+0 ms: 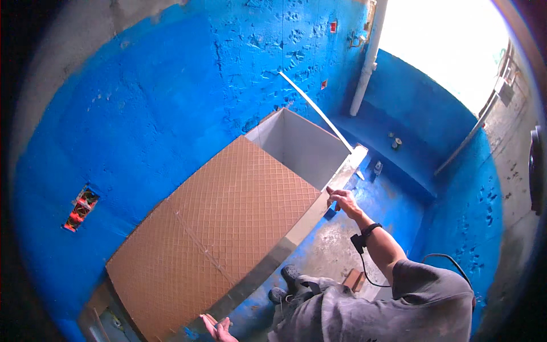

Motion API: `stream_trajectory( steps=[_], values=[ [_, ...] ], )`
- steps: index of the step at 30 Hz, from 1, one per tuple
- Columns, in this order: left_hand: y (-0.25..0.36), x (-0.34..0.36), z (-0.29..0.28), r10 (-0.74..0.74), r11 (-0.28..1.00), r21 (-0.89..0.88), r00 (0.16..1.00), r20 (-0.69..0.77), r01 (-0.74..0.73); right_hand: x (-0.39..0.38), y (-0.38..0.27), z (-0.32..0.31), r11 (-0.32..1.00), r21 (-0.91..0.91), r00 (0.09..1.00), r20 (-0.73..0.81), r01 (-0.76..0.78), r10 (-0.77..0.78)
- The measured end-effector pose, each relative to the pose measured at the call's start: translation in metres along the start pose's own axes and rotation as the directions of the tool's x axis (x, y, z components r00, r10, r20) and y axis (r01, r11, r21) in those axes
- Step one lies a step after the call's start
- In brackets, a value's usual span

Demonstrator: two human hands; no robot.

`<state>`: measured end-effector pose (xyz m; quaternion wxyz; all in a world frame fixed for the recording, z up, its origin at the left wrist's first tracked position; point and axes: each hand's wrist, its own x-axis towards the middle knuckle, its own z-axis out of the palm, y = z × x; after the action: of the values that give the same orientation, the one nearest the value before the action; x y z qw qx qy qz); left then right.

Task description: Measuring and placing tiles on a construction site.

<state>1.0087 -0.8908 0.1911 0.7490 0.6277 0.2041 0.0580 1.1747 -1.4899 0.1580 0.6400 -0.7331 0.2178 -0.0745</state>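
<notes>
Head view: a brown grid-backed panel (228,216) is lying across an open-topped grey box (310,145), leaving its far end uncovered. The right hand (343,200) is curling at the panel's far right corner; whether it is pinching the edge cannot be told. The left hand (216,328) is spreading loosely beside the near edge. Sound handling would probably mean supporting both corners evenly, keeping fingertips from being trapped underneath.

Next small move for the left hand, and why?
I'd probably close the left hand on the near edge of the brown grid-ridged panel: it looks open beside that edge, while the right hand is by the panel's far right corner.
</notes>
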Motion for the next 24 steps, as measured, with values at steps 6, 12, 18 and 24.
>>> stream_trajectory(
  steps=[6, 12, 18, 24],
  values=[
    [0.036, -0.009, 0.023, -0.064, 0.994, 0.081, 0.997, -0.031, 0.066, 0.009, -0.001, -0.017, 0.998, -0.009, 0.994, 0.094, -0.057, 0.058],
    [0.028, -0.008, 0.012, -0.080, 0.993, 0.082, 0.993, -0.086, 0.087, 0.006, -0.003, -0.009, 0.995, 0.054, 0.992, 0.099, -0.079, 0.074],
    [0.039, -0.010, 0.024, -0.104, 0.993, 0.056, 0.991, -0.078, 0.109, 0.008, 0.003, -0.007, 0.988, 0.125, 0.989, 0.129, -0.089, 0.073],
    [0.018, -0.005, 0.010, -0.086, 0.992, 0.080, 0.992, -0.088, 0.093, 0.010, 0.010, 0.000, 0.974, 0.208, 0.991, 0.120, -0.083, 0.059]
  ],
)
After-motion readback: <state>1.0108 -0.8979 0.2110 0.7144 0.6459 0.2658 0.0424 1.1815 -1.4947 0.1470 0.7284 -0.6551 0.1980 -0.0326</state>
